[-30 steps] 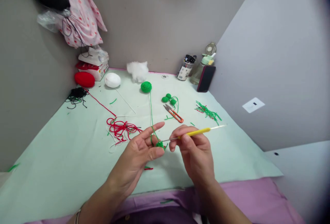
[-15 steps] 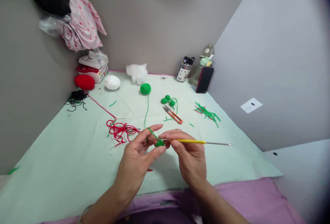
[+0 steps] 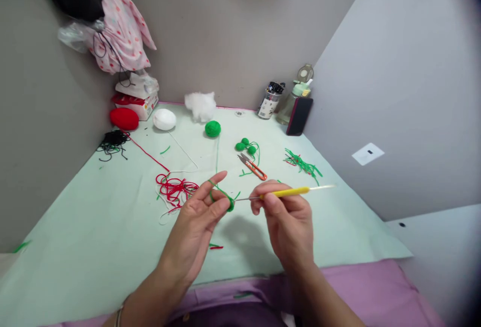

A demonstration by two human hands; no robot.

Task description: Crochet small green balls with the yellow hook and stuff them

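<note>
Between thumb and fingers, my left hand [image 3: 199,211] pinches a small green crochet piece [image 3: 230,204]. Green yarn loops over its raised index finger and runs back toward the green yarn ball [image 3: 213,128]. My right hand [image 3: 287,216] is closed around the yellow handle of a crochet hook [image 3: 291,192]. The hook's thin metal shaft points left and its tip reaches the green piece; whether it sits inside a stitch I cannot tell. Past the hands lie orange thread snips [image 3: 252,167] and several small green crocheted balls [image 3: 245,145].
Left of my hands lie tangled red yarn [image 3: 175,190], a red yarn ball [image 3: 124,118], a white yarn ball [image 3: 164,119] and black yarn [image 3: 112,142]. White stuffing [image 3: 201,106] rests by the back wall. At right are green scraps [image 3: 302,164], a phone [image 3: 299,116] and a pen cup [image 3: 269,101].
My right hand has moved right and slightly up with the hook, away from my left hand. The green piece has shifted slightly left and up and is turned.
</note>
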